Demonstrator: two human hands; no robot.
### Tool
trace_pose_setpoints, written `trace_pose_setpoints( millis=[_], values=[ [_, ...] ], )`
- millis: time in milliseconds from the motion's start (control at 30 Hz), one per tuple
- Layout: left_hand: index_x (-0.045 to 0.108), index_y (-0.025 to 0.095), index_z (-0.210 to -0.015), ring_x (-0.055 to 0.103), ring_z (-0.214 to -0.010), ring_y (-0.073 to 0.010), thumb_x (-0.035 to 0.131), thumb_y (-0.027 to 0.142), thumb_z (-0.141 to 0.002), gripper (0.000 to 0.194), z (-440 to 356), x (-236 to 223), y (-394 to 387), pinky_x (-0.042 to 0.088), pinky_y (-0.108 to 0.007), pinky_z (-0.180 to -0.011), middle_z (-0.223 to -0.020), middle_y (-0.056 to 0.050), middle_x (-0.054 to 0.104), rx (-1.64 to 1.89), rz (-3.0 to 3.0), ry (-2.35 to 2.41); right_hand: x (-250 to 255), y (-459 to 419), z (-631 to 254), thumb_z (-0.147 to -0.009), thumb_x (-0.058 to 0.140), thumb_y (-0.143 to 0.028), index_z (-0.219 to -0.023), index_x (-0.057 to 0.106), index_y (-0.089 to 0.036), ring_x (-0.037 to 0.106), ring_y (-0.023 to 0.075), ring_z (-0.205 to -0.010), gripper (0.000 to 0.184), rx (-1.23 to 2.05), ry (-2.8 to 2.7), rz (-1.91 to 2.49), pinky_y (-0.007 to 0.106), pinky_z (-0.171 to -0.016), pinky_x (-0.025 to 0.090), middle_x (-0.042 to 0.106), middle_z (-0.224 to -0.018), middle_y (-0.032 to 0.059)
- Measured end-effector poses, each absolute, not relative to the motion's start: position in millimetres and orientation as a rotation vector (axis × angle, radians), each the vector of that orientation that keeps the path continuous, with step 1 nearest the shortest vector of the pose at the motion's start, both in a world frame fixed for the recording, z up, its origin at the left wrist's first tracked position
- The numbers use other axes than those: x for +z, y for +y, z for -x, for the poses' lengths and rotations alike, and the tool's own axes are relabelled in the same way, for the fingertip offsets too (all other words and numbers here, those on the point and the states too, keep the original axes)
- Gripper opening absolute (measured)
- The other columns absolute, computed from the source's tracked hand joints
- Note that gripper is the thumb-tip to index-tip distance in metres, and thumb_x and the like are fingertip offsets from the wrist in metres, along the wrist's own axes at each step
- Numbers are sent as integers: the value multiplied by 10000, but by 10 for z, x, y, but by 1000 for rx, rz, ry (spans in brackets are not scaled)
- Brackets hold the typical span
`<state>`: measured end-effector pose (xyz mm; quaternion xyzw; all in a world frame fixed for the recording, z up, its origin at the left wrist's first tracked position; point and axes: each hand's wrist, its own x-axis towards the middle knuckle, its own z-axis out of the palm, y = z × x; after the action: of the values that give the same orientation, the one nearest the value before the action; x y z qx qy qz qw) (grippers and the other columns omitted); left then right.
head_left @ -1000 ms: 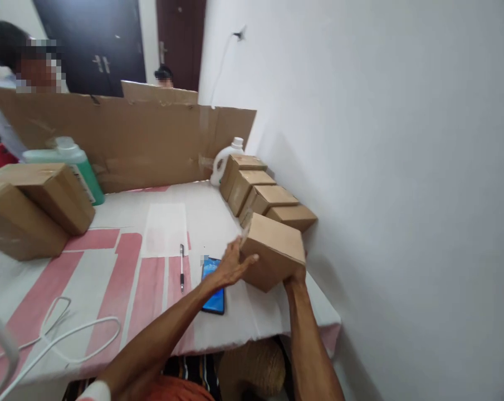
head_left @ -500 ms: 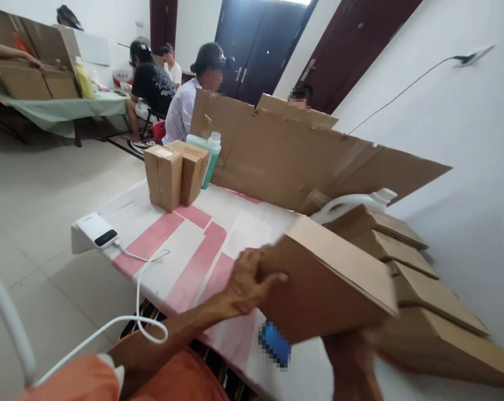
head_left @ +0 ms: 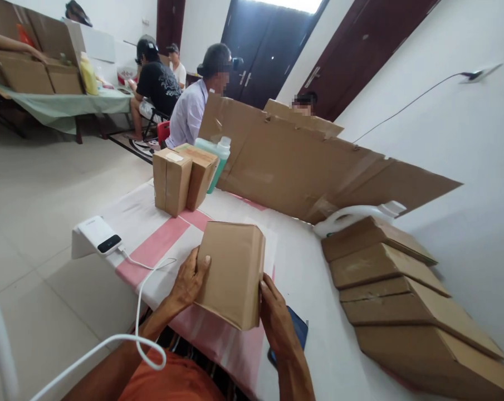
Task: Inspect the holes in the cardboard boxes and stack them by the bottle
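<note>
Along the far edge of the counter (head_left: 306,267) stands a cardboard panel (head_left: 272,159); four cartons (head_left: 387,303) line the right edge. Toward the near edge, a box (head_left: 230,273) is grasped on opposite sides by the left hand (head_left: 190,280) and right hand (head_left: 277,312); whether it touches the cloth is hard to tell. A phone (head_left: 298,327) lies beside the right wrist.

"Where's room to pass?"
"Between the held box (head_left: 230,273) and the right-hand row (head_left: 385,303)."
"Obstacles?"
"Phone (head_left: 300,329) at the near end, cardboard (head_left: 285,161) across the back, paired boxes (head_left: 174,184) far left, cable (head_left: 138,312) near left."
</note>
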<state>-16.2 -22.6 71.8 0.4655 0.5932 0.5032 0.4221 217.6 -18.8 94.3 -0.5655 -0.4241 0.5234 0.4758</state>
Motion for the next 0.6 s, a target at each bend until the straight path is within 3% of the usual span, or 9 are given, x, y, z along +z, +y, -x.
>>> trace_pose_setpoints(
  millis=[133,333,400,500,600],
  values=[
    [616,212,-1381,641,-1319,-334,446,638,-1015,587,131,551,-182,440,-544,-1173,-1412,-162,688,1189,-1162,1426,1112,-325,-2221,-834,754,-684,-1261,776,-286,613,335,-1349,584,1135,-1149,1431,415,-1042,572,741,-1375,47],
    [497,147,-1512,586,-1368,-372,578,693,-912,815,142,302,-223,476,-556,-1127,-1561,-248,517,1194,-1157,1500,1036,-458,-2122,-953,562,-748,-1350,719,-257,701,306,-1137,650,1323,-1109,1289,374,-793,594,728,-1365,108],
    [503,156,-1513,614,-1333,-355,554,693,-928,796,169,328,-245,491,-537,-1112,-1536,-229,551,1198,-1165,1482,936,-497,-2127,-960,551,-748,-1322,728,-254,695,301,-1141,638,1379,-1086,1241,369,-783,585,699,-1414,116],
    [590,185,-1451,593,-1376,-320,477,675,-992,681,194,471,-333,422,-511,-1199,-1490,-168,626,1198,-1202,1414,761,-548,-2138,-967,521,-756,-1374,695,-268,649,328,-1268,660,1454,-1054,1206,439,-926,579,642,-1500,122],
    [571,224,-1507,495,-1484,-314,379,679,-1043,678,172,594,-516,345,-503,-1267,-1574,-121,573,1264,-1230,1252,583,-518,-2105,-960,516,-766,-1557,530,-331,496,339,-1477,739,1416,-1062,1239,531,-1135,478,515,-1636,86]
  ],
)
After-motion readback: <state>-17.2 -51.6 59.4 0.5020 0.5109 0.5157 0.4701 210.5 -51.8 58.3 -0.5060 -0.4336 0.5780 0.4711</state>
